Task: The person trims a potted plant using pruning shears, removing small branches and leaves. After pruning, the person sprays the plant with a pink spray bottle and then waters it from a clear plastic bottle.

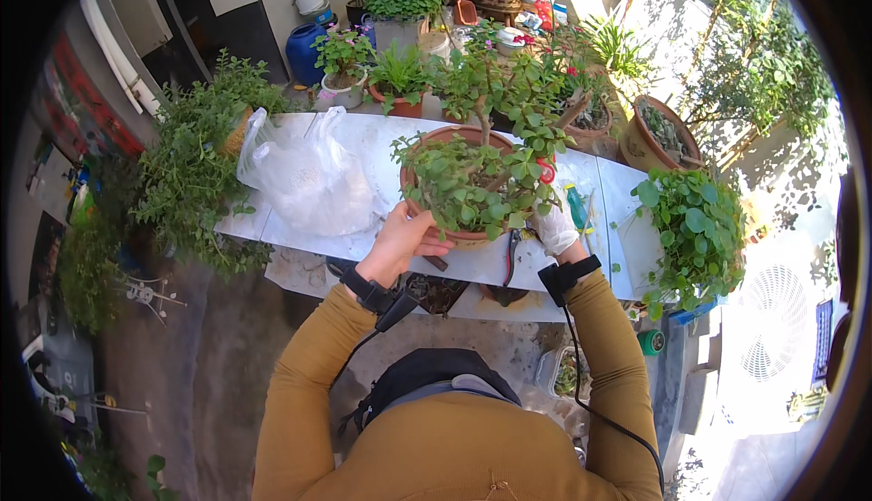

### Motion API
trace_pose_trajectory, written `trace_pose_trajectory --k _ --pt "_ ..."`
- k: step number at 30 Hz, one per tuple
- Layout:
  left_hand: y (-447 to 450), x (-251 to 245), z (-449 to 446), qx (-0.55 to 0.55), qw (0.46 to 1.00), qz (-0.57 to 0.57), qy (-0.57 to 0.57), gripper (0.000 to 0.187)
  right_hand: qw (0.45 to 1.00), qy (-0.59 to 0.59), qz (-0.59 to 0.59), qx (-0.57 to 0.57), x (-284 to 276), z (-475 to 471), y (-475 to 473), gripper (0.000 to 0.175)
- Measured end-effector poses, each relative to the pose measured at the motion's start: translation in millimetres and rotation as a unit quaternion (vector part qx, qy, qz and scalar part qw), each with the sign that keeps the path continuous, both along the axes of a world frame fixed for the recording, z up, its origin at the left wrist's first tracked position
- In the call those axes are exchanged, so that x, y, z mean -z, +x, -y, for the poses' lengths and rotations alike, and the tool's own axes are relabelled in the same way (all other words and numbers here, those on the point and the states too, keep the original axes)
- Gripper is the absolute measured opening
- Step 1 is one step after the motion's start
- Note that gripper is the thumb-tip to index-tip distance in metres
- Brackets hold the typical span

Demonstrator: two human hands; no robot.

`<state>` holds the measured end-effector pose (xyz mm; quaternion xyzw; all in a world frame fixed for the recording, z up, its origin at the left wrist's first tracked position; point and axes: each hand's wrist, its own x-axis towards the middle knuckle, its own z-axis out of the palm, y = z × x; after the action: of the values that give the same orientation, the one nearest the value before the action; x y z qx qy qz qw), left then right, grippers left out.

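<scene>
A jade-like succulent [470, 187] with thick woody stems grows in a round terracotta pot [477, 236] on the white tabletop before me. My left hand [407, 235] is bare. It is at the pot's front left, its thumb and fingers by the rim and the lowest leaves. On the other side, my right hand [555, 227] wears a thin white glove and reaches up beside the foliage, with its fingertips partly hidden by leaves. Red-and-black pruning shears [511, 257] lie between the pot and that hand. A red ring-shaped handle [546, 171] shows among the leaves above it.
Left of the pot slumps a clear plastic bag [310, 191] with pale granules. A green item with a yellow end [576, 207] lies right of my gloved hand. Leafy plants overhang both ends of the table [616, 228]. Several potted plants line its far side, including a tilted pot [633, 150].
</scene>
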<state>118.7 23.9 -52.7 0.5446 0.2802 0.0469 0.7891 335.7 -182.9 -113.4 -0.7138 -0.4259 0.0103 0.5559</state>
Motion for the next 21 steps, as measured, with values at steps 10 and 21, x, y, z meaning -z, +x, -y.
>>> trace_pose_trajectory --k 10,21 --pt "10 -4 -35 0.008 0.998 -0.026 0.048 0.035 0.951 0.100 -0.290 -0.046 -31 15 4 0.027" --pt "27 8 -35 -0.007 0.996 0.029 0.084 0.018 0.996 0.080 -0.018 0.045 2 3 -19 0.016"
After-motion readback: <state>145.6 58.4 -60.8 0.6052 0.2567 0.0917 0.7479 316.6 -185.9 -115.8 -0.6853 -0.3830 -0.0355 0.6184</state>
